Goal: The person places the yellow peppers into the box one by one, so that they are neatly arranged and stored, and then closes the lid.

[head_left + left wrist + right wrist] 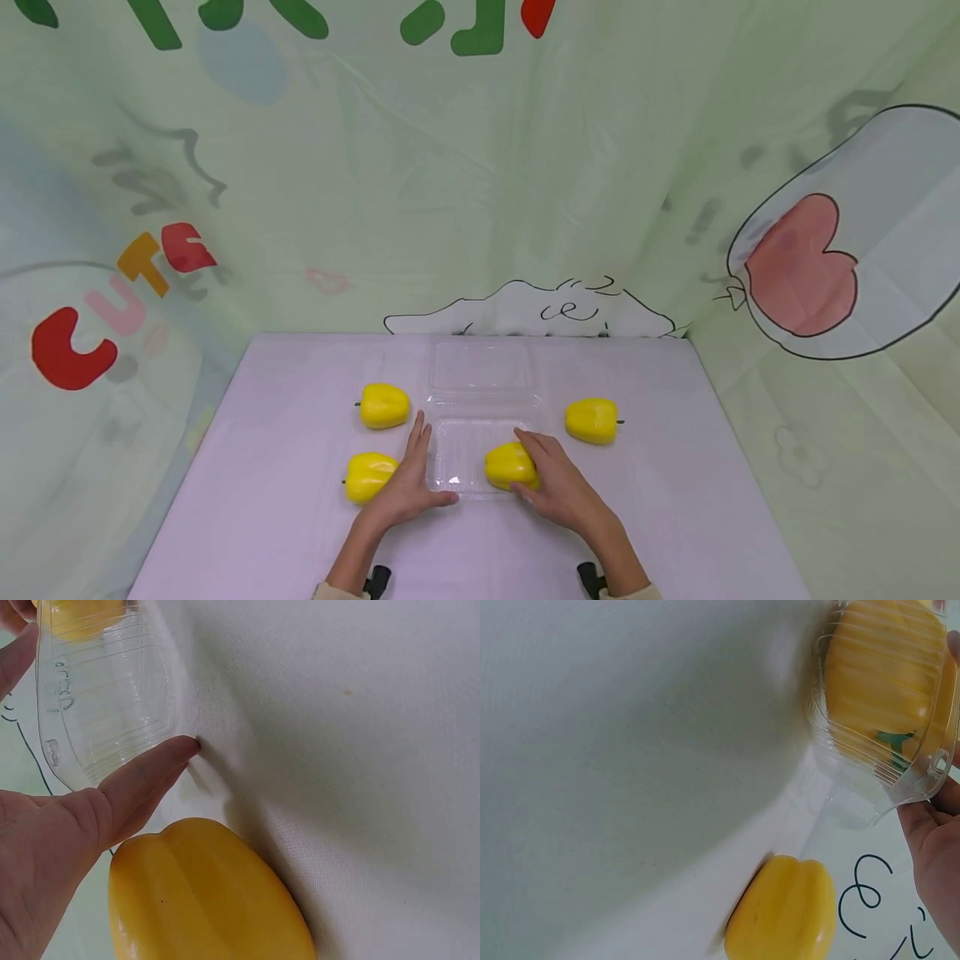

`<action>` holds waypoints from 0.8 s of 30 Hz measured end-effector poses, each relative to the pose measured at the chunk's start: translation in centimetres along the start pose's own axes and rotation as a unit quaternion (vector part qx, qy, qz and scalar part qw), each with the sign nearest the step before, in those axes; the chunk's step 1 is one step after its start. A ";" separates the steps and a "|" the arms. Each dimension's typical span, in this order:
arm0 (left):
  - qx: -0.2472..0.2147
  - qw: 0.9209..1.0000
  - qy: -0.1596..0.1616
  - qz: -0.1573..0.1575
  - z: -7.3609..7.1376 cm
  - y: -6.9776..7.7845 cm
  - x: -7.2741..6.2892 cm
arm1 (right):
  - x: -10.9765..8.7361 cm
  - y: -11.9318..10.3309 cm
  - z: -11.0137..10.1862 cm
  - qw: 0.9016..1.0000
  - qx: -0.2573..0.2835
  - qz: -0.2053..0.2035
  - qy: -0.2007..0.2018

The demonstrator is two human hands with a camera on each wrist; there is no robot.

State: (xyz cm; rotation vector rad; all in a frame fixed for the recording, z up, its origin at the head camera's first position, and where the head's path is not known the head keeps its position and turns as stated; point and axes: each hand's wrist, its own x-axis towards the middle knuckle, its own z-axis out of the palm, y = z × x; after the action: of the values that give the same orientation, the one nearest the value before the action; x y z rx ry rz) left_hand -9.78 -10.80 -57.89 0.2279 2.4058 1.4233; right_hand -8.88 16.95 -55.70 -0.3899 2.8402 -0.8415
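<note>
A clear plastic clamshell container [459, 454] lies unfolded on the table, its lid [480, 367] toward the back. My right hand [561, 487] holds a yellow bell pepper [507, 465] in the right part of the container's base, thumb at the near side and fingers at the far side. Through the clear wall in the right wrist view, the pepper's green stem [895, 742] shows. My left hand [405, 490] is at the container's left side with its fingers straight and thumb spread. Just left of that hand lies another yellow bell pepper [202, 900], partly hidden by it in the head view.
One more yellow bell pepper [384, 407] lies at the back left of the table [285, 533], and another pepper [592, 420] sits right of the container. A printed curtain [450, 192] hangs behind and along both sides of the table.
</note>
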 end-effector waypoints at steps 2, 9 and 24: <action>-0.003 1.000 -0.001 -0.001 0.0 0.0 0.0 | 0.0 0.0 0.0 1.000 0.003 -0.001 0.002; -0.003 1.000 0.002 0.001 0.1 0.1 0.0 | -0.1 0.1 0.0 1.000 0.011 -0.010 0.013; 0.001 1.000 0.003 0.003 0.1 0.0 -0.1 | -0.2 0.6 -0.6 0.998 0.058 -0.003 0.021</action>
State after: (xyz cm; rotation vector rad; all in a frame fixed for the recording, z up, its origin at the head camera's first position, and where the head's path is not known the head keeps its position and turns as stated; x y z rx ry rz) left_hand -9.65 -10.76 -57.93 0.2315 2.4139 1.4256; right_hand -8.95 17.78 -55.57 -0.3705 2.8119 -1.0208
